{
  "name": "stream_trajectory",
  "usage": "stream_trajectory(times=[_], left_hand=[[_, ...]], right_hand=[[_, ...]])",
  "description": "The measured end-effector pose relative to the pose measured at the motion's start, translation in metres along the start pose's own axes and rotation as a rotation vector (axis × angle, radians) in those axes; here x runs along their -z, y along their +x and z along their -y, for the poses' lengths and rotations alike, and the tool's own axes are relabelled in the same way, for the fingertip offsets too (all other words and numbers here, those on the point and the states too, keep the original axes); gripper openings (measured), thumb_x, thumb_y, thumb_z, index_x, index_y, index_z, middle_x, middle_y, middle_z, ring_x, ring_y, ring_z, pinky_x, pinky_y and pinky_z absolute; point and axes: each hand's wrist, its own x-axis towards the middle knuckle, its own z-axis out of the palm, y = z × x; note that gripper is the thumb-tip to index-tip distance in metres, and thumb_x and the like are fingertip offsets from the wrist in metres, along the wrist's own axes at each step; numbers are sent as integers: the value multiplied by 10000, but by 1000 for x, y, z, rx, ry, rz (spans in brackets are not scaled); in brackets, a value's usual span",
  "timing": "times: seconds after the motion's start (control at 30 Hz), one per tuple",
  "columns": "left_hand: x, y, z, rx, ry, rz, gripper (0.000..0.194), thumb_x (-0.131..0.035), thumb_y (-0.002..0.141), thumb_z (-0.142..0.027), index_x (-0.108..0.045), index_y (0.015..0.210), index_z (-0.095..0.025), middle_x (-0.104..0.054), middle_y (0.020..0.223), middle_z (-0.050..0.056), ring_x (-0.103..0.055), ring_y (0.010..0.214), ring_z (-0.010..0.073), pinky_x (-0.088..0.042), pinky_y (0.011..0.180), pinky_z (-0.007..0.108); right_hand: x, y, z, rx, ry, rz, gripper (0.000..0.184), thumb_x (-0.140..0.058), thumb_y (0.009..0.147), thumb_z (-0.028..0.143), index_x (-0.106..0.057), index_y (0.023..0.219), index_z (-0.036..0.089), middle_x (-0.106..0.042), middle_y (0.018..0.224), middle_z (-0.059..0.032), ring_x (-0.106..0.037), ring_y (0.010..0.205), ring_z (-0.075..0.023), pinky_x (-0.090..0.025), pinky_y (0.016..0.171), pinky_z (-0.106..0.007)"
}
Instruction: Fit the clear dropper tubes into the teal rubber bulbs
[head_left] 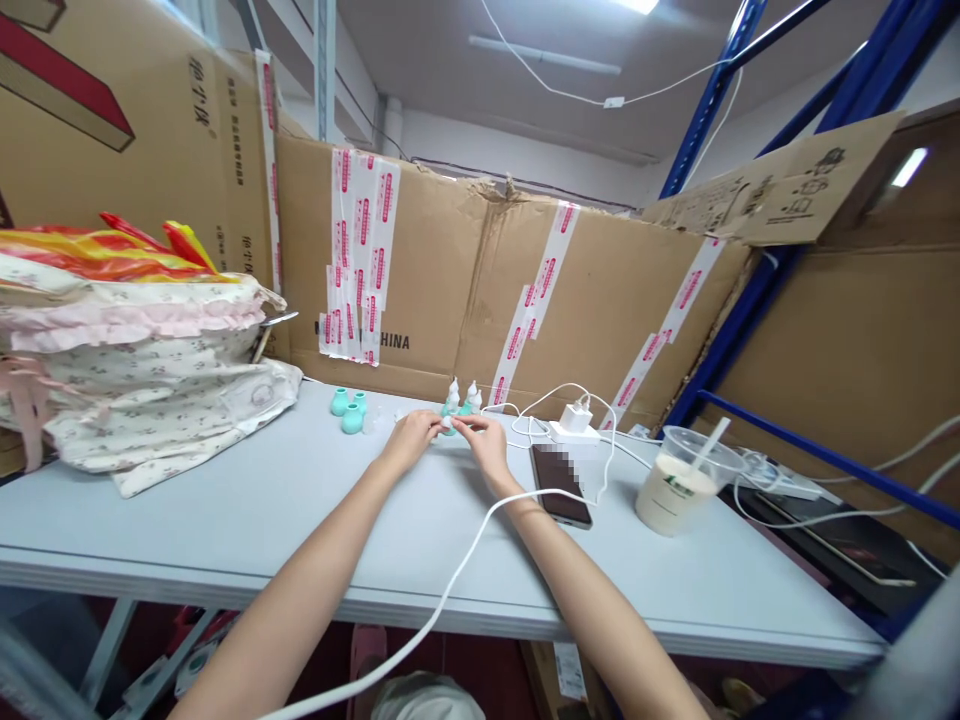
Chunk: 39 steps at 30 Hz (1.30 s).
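Taped cardboard [427, 270] is stood behind the bench [285, 520]. A floral bag [157, 370] is set at the bench's left end, a cup [671, 492] and phone [553, 482] toward its right; near its back edge, a small white-and-teal piece [448, 423] is pinched by the fingers of left hand [411, 440] and right hand [486, 443].

We can pass over the bare left tabletop [247, 510], in front of the pots [352, 419] and beside the bag [165, 370]; on our right, cable [551, 492], phone [556, 485] and cup [675, 490] obstruct; cardboard [427, 270] closes the back.
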Motion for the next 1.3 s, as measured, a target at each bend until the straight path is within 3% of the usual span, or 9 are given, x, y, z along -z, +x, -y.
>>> stream_trajectory(times=[0.27,0.43,0.57,0.77,0.93,1.07,1.3], left_hand=[[-3,1,-5,-11,75,10,210,-445,849,-245,-639,830,-168,-643,822,47,-569,762,155,-376,656,232],[-1,2,-12,-24,120,-14,216,-446,851,-271,-637,843,-171,-647,847,54,-575,790,167,-385,666,244],[0,2,-16,-36,140,-18,224,-423,860,-242,-632,876,-162,-644,856,64,-576,802,173,-394,674,252],[0,2,-16,-39,179,-13,230,-387,875,-245,-604,884,-169,-641,892,55,-578,828,176,-403,687,259],[1,1,-18,-63,293,-3,234,-372,886,-306,-556,873,-162,-614,865,58,-564,846,182,-396,641,250],[2,0,-19,-105,349,-22,272,-321,901,-339,-515,846,-156,-586,827,56,-551,822,172,-385,609,242],[3,-1,-17,-158,402,-49,202,-322,902,-247,-483,811,-165,-546,785,38,-527,784,159,-381,616,247]], right_hand=[[5,-3,7,73,-93,-3,268,-522,777,439,-717,827,263,-699,821,-22,-588,714,-160,-414,716,-276],[5,4,3,-46,140,-40,280,-590,705,446,-722,798,218,-697,809,-41,-577,738,-175,-424,688,-281],[7,9,5,-100,377,37,267,-667,619,411,-722,734,177,-692,729,-58,-580,707,-173,-430,677,-284],[11,6,15,-31,332,9,218,-671,626,368,-719,733,184,-683,748,-49,-553,684,-146,-417,658,-271],[11,9,11,-62,416,46,228,-679,605,383,-704,695,175,-678,736,-52,-569,699,-160,-425,660,-279],[12,10,10,-128,503,37,244,-704,565,393,-675,647,165,-665,728,-45,-565,712,-156,-419,682,-281],[19,0,15,-437,833,311,290,-748,572,322,-641,817,212,-654,835,-12,-603,838,-140,-433,732,-265]])
